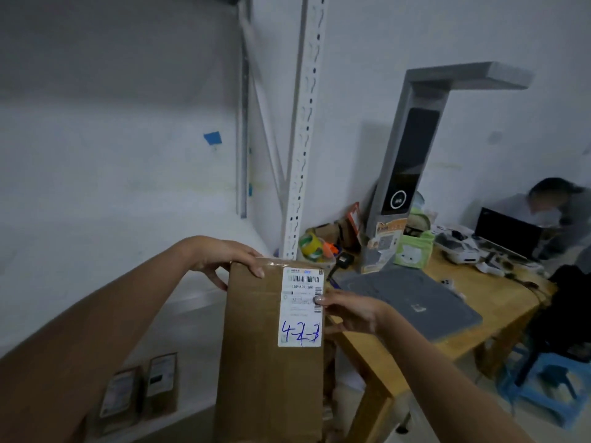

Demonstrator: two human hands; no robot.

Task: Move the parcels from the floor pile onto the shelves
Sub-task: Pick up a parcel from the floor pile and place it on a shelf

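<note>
The person holds the brown parcel [256, 362] in the air before the white shelf [96, 266], with its label [300, 310] turned up, probably to read the handwritten 4-2-3. The left hand [220, 257] curls over the far corner. The right hand [348, 310] pinches the right edge, thumb on the label. 2 other parcels [161, 383] stand lower.

White walls [383, 43]; wooden table [499, 302] with blue stool [550, 388] beside, light seemingly dim.

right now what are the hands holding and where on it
Both hands hold a brown cardboard parcel: the left hand grips its top edge near the left corner, the right hand grips its right edge, thumb on the shipping label.
</note>
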